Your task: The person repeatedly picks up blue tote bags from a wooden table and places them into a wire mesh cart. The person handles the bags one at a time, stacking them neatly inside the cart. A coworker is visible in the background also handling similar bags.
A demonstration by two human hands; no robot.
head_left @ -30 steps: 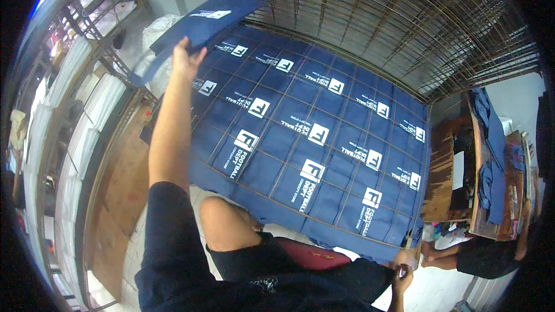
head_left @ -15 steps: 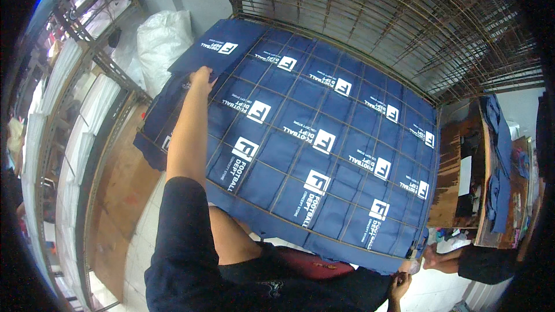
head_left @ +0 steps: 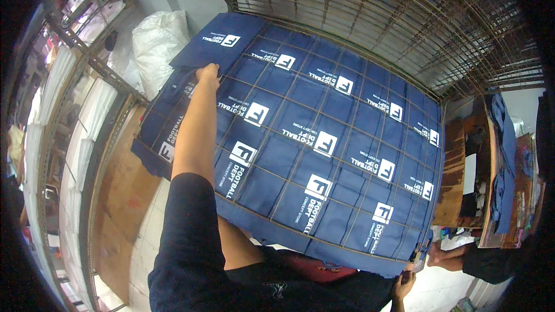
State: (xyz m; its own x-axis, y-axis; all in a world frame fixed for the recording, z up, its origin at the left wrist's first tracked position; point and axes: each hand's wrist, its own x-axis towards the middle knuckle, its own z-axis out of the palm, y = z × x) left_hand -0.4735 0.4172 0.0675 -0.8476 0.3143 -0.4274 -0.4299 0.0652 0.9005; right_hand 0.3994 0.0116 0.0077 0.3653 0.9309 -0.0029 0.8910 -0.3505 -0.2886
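Rows of navy blue printed cloth bags [head_left: 324, 156] cover a tilted metal wire rack [head_left: 370, 66], the left hand [head_left: 208, 73] closed on one bag at its upper left corner, the right hand [head_left: 406, 280] gripping the lower right edge.

Thirteen navy blue fabric pieces with white square prints [head_left: 324, 144] show across the rusty wire mesh rack [head_left: 277, 196], two bare hands at its edges, and one white stuffed sack [head_left: 155, 46].
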